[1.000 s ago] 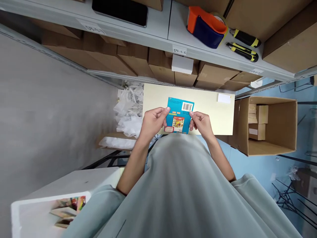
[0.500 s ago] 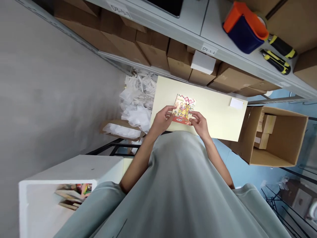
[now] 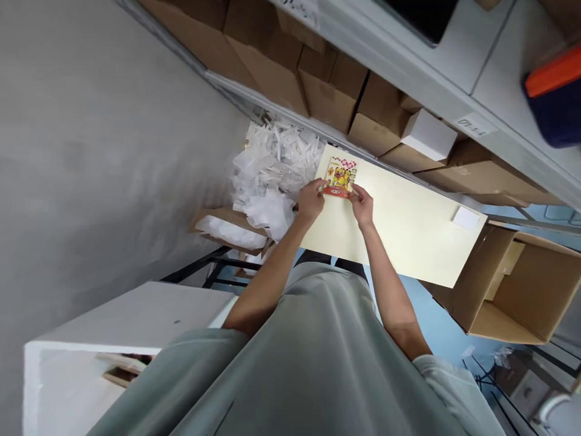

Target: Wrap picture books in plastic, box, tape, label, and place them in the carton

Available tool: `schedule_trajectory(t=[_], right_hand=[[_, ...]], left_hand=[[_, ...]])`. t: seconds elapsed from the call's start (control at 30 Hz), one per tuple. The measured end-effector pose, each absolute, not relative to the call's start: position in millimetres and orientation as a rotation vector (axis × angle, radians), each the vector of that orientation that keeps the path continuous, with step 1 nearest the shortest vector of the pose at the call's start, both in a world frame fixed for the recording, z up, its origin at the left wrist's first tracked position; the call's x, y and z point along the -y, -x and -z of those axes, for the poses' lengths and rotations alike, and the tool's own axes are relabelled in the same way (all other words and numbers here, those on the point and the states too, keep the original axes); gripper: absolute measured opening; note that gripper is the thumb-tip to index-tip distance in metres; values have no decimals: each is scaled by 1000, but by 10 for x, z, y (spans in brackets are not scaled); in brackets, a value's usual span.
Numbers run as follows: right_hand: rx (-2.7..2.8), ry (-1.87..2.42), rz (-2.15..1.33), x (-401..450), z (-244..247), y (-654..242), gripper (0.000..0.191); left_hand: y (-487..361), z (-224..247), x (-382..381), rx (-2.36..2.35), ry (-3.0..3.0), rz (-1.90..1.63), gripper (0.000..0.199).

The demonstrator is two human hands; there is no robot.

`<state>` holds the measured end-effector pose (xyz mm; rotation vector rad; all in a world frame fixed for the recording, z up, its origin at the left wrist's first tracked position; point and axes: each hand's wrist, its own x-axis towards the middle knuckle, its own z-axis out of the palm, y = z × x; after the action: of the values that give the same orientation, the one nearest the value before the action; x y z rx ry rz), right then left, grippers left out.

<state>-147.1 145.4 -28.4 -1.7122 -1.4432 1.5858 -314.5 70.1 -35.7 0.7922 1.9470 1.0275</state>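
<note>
Held thing: a small, squarish cream-and-red booklet (image 3: 341, 175) with yellow cartoon figures on its face and a red band along its near edge.
Its place: over the left end of the long, pale-yellow rectangular tabletop (image 3: 403, 227); whether it touches the surface, I cannot tell.
Left hand (image 3: 311, 200): grasping the booklet near its seven o'clock corner, fingers bent.
Right hand (image 3: 363, 207): grasping the booklet near its five o'clock corner, fingers bent.
Nine o'clock of the booklet: a heap of crumpled, translucent white packing material (image 3: 276, 163), close beside the tabletop.
Between eight and nine: an open brown cardboard carton (image 3: 261, 243) with white wrapping inside.
Eight o'clock, well apart: a white open-fronted box (image 3: 113, 321), with paper items partly visible inside.
Between three and four: a small white rectangular block (image 3: 466, 218) on the tabletop's far right end.
Four o'clock, past the tabletop: a large open brown cardboard box (image 3: 535, 290) holding a smaller carton.
One o'clock: a flat black, glossy device (image 3: 426, 18) on the light-grey metal shelf (image 3: 399, 51), cut off by the view.
Between two and three: a white carton (image 3: 429, 134) among brown ones; farther out, an orange-and-navy plastic object (image 3: 558, 97) on the shelf.
</note>
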Motion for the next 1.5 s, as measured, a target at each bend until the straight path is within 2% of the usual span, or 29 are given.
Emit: schedule_trajectory(t=[0.13,0.3,0.5,0.83,1.27,1.5], right_hand=[[1565,1662,-1545,-1294,203,1342,43],[1574,1720,-1680,-760,-107,1242,36],[1636,1689,-1901,-241,-229,1357,41],[1903,1424,-2119,-48,7,1815,32],[2217,1296,-2082,247,361,2437,26],[2593,1156,-1945,272,727,2926,14]], left_hand=[[2997,251,-545,-1974,-727,-1092,36],[2646,-23,86,-1820,-544,-1075,21],[2587,-10,737,-1889,-237,-1126,16],[2865,166,1415,-2078,300,-1359,24],[2875,902,1674,-2045,592,-1554,9],[3055,1462,1615,-2120,623,-1483,26]])
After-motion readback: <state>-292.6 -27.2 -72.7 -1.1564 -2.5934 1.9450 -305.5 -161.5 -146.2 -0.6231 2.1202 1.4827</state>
